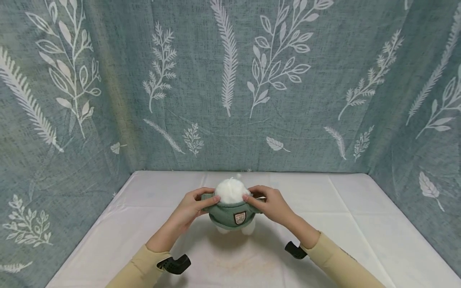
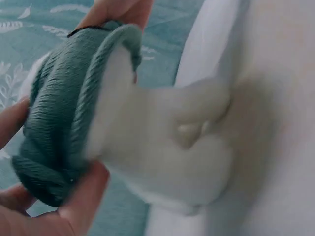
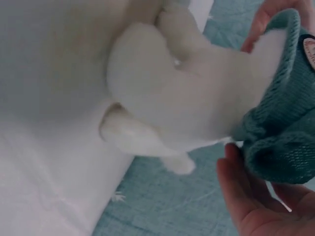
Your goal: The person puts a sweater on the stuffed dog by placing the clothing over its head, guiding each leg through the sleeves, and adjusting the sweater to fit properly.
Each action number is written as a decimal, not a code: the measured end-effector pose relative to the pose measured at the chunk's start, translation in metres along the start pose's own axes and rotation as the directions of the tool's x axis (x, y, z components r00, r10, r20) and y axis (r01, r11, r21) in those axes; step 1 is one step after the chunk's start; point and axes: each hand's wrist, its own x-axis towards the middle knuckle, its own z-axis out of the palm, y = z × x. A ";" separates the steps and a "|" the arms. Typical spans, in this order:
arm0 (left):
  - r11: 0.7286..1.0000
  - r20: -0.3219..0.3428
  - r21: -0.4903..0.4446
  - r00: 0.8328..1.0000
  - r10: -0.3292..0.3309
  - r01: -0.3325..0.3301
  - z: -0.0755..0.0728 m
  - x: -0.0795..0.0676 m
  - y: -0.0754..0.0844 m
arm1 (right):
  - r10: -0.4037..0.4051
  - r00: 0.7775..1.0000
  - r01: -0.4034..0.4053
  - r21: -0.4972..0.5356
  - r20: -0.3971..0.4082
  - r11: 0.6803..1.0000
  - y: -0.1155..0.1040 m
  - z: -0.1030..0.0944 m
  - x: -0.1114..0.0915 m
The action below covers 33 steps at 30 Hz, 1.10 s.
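A white plush toy (image 1: 231, 191) stands on the table, its legs showing below a green knitted sweater (image 1: 225, 217). The sweater is bunched round its upper part, with a shield-shaped patch (image 1: 239, 218) on the side facing me. My left hand (image 1: 190, 209) grips the sweater at its left side, thumb in front. On the opposite side my right hand (image 1: 271, 205) holds it the same way. Both wrist views show the toy's white body (image 2: 152, 142) bare below the sweater's ribbed hem (image 3: 275, 83). The toy's face is hidden.
White cloth covers the table (image 1: 324, 244). A blue-green curtain (image 1: 201, 80) with white leaf prints hangs behind it and along both sides. Black straps (image 1: 174, 264) sit at the cuffs of both beige sleeves.
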 end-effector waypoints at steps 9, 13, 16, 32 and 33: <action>0.893 0.045 0.354 0.959 0.281 -0.279 0.004 0.003 0.038 | -0.139 0.980 0.144 0.027 -0.140 0.989 -0.012 -0.004 -0.002; 0.879 0.101 0.378 0.957 0.272 -0.289 0.014 0.011 0.042 | -0.180 0.971 0.188 0.037 -0.159 0.981 -0.015 -0.001 -0.002; 0.879 0.106 0.393 0.963 0.248 -0.270 0.019 0.015 0.039 | -0.184 0.972 0.191 0.034 -0.144 0.981 -0.015 0.003 -0.003; 0.895 0.061 0.376 0.970 0.235 -0.240 0.021 0.016 0.034 | -0.185 0.941 0.187 -0.021 -0.283 0.982 -0.028 -0.005 -0.036; 0.895 0.059 0.377 0.970 0.235 -0.240 0.021 0.016 0.034 | -0.179 0.942 0.182 -0.014 -0.283 0.983 -0.029 -0.005 -0.040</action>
